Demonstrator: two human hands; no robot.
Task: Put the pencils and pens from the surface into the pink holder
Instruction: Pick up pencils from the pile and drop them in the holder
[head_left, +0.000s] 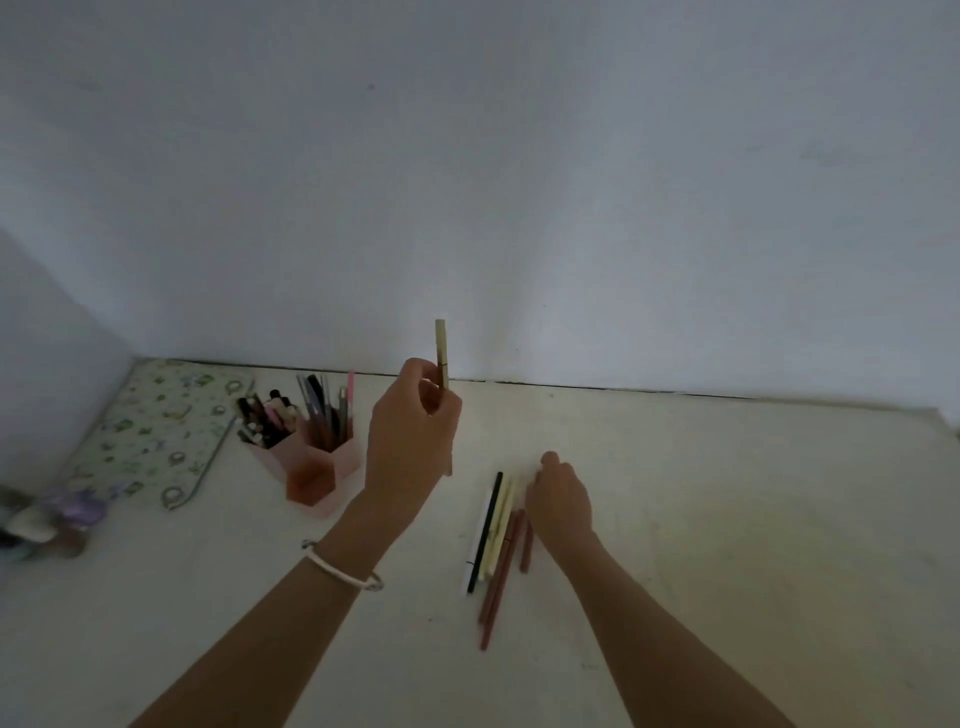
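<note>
My left hand (410, 441) is raised above the pale surface and grips a yellowish pencil (441, 353) held upright, just right of the pink holder (317, 467). The holder has several hexagonal compartments with several pens and pencils standing in them. On the surface at centre lies a bundle of loose pens and pencils (496, 535): white, black, cream and reddish-brown ones, side by side. My right hand (561, 504) rests at the bundle's upper right end, fingers curled against the pencil tips; whether it grips any is hidden.
A patterned green-and-white flat case (156, 431) lies at the back left beside the holder. A blurred purple and white object (47, 519) sits at the left edge. A white wall runs along the back of the surface (727, 519).
</note>
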